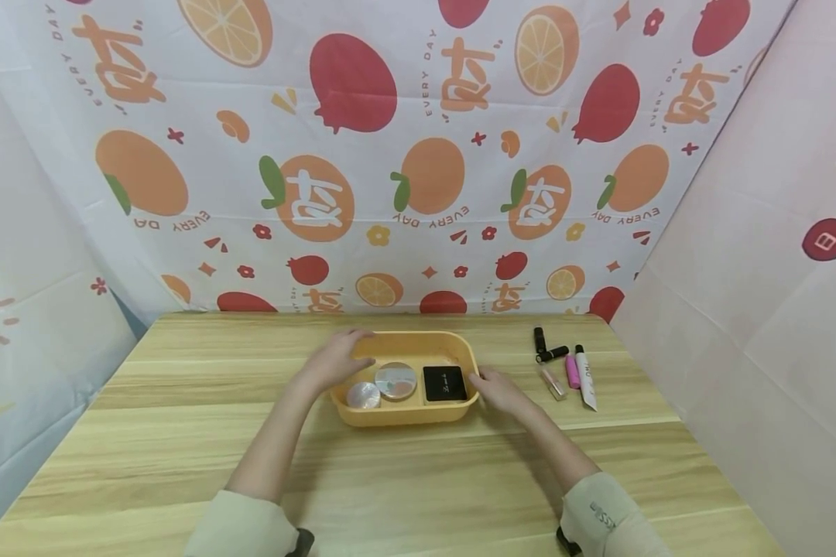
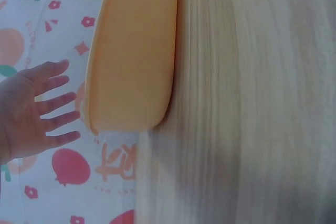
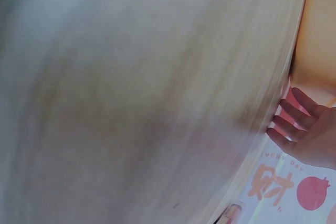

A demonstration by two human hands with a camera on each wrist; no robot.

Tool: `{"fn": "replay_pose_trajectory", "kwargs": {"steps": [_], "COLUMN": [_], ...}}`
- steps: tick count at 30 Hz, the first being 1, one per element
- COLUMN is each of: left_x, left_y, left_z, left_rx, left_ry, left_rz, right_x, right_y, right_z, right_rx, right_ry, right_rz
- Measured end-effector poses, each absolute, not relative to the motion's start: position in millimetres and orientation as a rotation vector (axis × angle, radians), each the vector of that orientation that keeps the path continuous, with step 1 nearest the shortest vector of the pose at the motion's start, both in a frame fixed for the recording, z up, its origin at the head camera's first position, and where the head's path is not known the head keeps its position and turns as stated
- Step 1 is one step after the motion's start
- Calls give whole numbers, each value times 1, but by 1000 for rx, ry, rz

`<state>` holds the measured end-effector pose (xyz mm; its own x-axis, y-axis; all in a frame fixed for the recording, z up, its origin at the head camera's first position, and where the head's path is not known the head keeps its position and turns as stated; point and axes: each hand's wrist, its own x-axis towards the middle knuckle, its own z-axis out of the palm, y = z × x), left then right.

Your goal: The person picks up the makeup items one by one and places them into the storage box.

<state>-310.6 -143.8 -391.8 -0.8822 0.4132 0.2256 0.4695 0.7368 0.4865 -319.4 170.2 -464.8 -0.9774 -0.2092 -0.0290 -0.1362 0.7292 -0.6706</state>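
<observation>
A yellow bin (image 1: 404, 418) stands on the wooden table, holding a round patterned compact (image 1: 395, 381), a smaller round case (image 1: 364, 395) and a square black case (image 1: 444, 384). My left hand (image 1: 333, 362) is over the bin's left end, fingers spread; in the left wrist view that hand (image 2: 31, 111) appears beside the bin (image 2: 131, 51), its fingers apart and relaxed. At the bin's right end is my right hand (image 1: 499, 389), fingertips at the rim. The right wrist view shows this hand (image 3: 310, 132) with extended fingers, near the bin (image 3: 317, 40).
Right of the bin lie two black tubes (image 1: 553, 354) (image 1: 539, 340), a pink tube (image 1: 573, 372), a white tube with a black cap (image 1: 586, 377) and a clear slim tube (image 1: 553, 384). A fruit-print cloth (image 1: 418, 255) hangs behind the table (image 1: 404, 495).
</observation>
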Motion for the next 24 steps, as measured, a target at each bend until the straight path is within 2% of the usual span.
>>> {"fn": "replay_pose_trajectory", "kwargs": {"steps": [17,24], "left_x": [-303,-300], "left_y": [-171,-180], "left_z": [-406,-416], "left_rx": [-442,-411], "left_ry": [-2722,-2770], "left_rz": [-1239,-1452], "right_x": [-318,-319], "right_y": [170,171], "right_z": [-465,-465], "right_rx": [-294,-282], "right_ry": [2828,2815], "right_rz": [-1073,-1081]}}
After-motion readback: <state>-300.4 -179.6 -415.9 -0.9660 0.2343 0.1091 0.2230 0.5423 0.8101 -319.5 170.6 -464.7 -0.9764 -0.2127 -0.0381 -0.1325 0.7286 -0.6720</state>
